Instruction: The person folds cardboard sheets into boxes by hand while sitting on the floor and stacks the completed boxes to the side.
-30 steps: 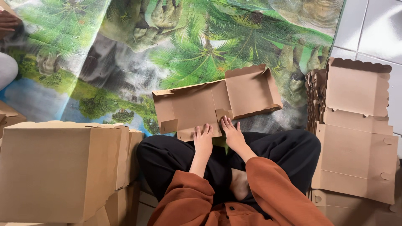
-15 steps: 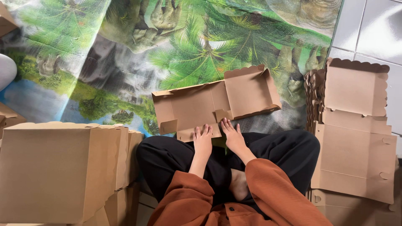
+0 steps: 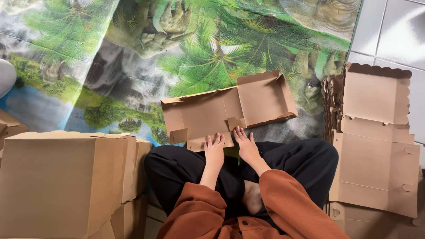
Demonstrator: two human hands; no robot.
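Note:
A brown cardboard box blank (image 3: 208, 113) lies half unfolded on the printed mat in front of my crossed legs. Its right half (image 3: 265, 97) has its walls raised with a scalloped edge, its left half lies flat. My left hand (image 3: 214, 148) presses flat on the near flap of the blank. My right hand (image 3: 245, 144) rests beside it, fingers spread on the near edge by a small folded tab (image 3: 236, 122). Neither hand grips anything.
Folded brown boxes (image 3: 66, 177) are stacked at my left. A pile of flat box blanks (image 3: 376, 146) lies at my right, partly on white tiles (image 3: 389, 35). The jungle-print mat (image 3: 133, 57) covers the floor ahead.
Both hands have stayed on the blank's near edge, with only slight shifts of the fingers. The view has drifted a little.

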